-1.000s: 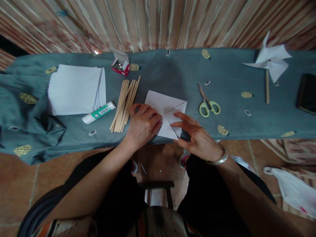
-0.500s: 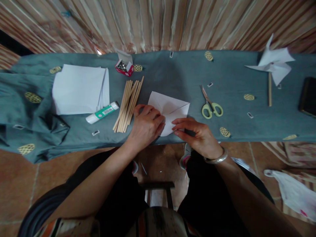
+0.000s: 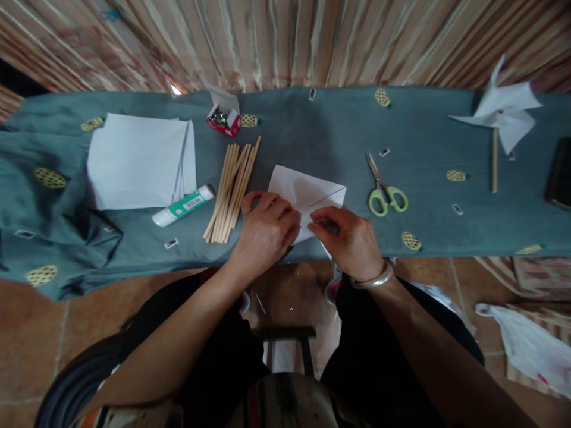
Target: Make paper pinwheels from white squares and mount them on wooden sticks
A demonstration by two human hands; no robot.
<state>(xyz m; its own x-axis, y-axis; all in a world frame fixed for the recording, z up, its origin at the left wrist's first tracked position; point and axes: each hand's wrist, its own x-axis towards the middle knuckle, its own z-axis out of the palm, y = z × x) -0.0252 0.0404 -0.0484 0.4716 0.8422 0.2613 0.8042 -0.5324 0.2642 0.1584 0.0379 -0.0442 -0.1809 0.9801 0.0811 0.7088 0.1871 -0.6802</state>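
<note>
A white square of paper (image 3: 303, 184) with cut lines running in from its corners lies near the table's front edge. My left hand (image 3: 267, 229) holds its left side down, fingers bent and close together over the sheet. With thumb and forefinger closed in a pinch, my right hand (image 3: 350, 238) grips a flap of the same paper near the middle. Part of the paper's lower side is hidden by both hands. Just left of my left hand lies a bundle of wooden sticks (image 3: 231, 193). Green-handled scissors (image 3: 383, 193) rest to the right of the paper.
A glue stick (image 3: 184, 205) lies beside a stack of white paper (image 3: 138, 160) at the left. Behind the sticks stands an open red box of metal pins (image 3: 223, 119). A paper pinwheel on a stick (image 3: 504, 116) and a dark object (image 3: 559, 172) are at the far right.
My right hand has moved left and inward, bringing the lower right flap toward the paper's middle. My left hand stays on the sheet. The view has shifted slightly.
</note>
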